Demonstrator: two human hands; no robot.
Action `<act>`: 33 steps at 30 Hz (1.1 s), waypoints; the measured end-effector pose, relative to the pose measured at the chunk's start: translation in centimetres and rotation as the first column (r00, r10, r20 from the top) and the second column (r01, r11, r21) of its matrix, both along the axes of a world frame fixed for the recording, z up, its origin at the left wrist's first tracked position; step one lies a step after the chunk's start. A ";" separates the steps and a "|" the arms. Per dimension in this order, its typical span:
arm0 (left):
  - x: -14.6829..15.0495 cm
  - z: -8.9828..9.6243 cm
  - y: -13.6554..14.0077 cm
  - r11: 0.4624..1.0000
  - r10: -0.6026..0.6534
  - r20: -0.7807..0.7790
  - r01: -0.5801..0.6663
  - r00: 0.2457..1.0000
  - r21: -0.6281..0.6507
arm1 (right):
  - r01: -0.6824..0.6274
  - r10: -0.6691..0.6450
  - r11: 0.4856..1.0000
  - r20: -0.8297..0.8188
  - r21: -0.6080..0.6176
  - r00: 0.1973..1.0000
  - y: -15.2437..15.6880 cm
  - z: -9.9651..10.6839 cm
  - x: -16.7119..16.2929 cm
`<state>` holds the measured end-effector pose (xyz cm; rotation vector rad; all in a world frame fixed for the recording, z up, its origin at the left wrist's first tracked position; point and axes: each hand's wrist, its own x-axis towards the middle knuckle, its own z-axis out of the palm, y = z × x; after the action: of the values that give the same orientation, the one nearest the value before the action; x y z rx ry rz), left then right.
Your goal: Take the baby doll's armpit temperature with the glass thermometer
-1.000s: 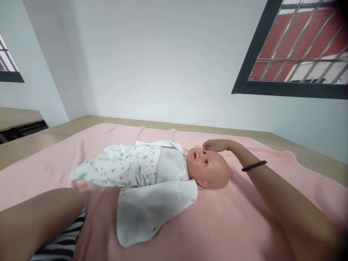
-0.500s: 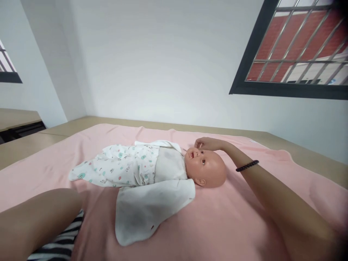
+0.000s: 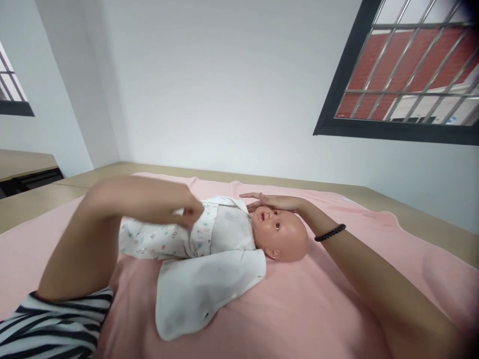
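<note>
Doll [image 3: 234,230] between hands, right hand [image 3: 272,201] loose-fingered by its head [image 3: 290,234], left hand [image 3: 190,209] curled over trousers [image 3: 149,238], grip untellable; seemingly a reaching step, next calling for light fingertips there.

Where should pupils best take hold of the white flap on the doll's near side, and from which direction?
Probably pinch the white flap by its rounded near corner, from the camera's side: it lies spread on the pink blanket, that corner uncovered.
</note>
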<state>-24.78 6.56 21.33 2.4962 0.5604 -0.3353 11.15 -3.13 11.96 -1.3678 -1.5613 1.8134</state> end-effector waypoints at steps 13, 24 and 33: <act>6.3 -11.2 11.7 0.978 0.206 -0.244 -0.205 0.948 0.033 | 0.035 -0.067 0.990 0.243 0.134 0.968 -0.2 0.8 -1.3; 3.9 -6.2 11.5 0.972 0.232 0.261 -0.235 0.937 -0.023 | 0.149 -0.133 0.931 -0.069 0.333 0.989 0.7 0.5 -1.1; 0.1 -3.4 11.7 0.937 -0.085 -0.026 0.071 0.996 -0.343 | -0.131 0.090 0.901 0.117 0.414 0.989 -0.7 3.9 -2.6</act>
<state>-24.72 18.25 17.89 2.1811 0.3815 -0.4721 8.57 -3.81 15.83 -1.1902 -1.9748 1.3682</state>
